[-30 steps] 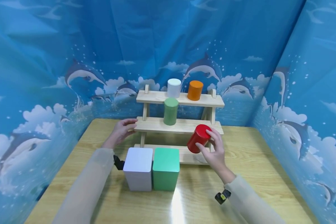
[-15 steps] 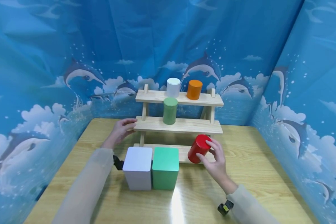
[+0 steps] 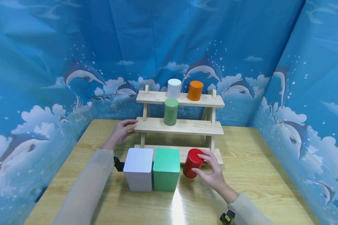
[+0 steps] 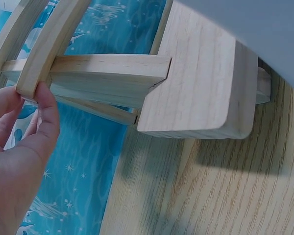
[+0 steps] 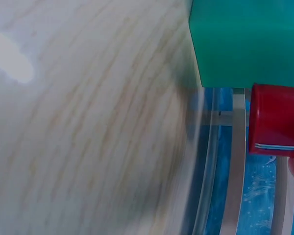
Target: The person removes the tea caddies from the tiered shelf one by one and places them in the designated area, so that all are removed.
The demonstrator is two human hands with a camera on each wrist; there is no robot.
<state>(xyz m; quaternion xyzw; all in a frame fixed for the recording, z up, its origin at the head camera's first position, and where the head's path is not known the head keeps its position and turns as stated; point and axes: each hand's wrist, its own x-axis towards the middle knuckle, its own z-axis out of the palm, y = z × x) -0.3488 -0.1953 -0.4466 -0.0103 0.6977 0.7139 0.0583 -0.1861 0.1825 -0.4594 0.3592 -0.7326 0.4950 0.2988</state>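
Note:
In the head view my right hand (image 3: 214, 175) holds a red cylindrical canister (image 3: 191, 164), slightly tilted, between thumb and fingers. It hangs in front of the bottom step of a wooden three-step display stand (image 3: 198, 126), just right of a green box (image 3: 166, 175). The right wrist view shows the same red canister (image 5: 277, 120) at its right edge, with only a fingertip visible. My left hand (image 3: 121, 132) pinches the left end of the middle shelf; the left wrist view shows thumb and finger on that shelf end (image 4: 51, 44).
On the top shelf stand a white canister (image 3: 174, 89) and an orange one (image 3: 195, 91). A light green canister (image 3: 171, 112) stands on the middle shelf. A pale lavender box (image 3: 138, 173) stands beside the green box. Dolphin-print sheeting (image 3: 157, 37) surrounds the wooden table (image 3: 242, 156).
My right hand has lowered the red canister from middle-shelf height, bringing it nearer to me and a little left, close to the green box. My left hand has stayed on the shelf end.

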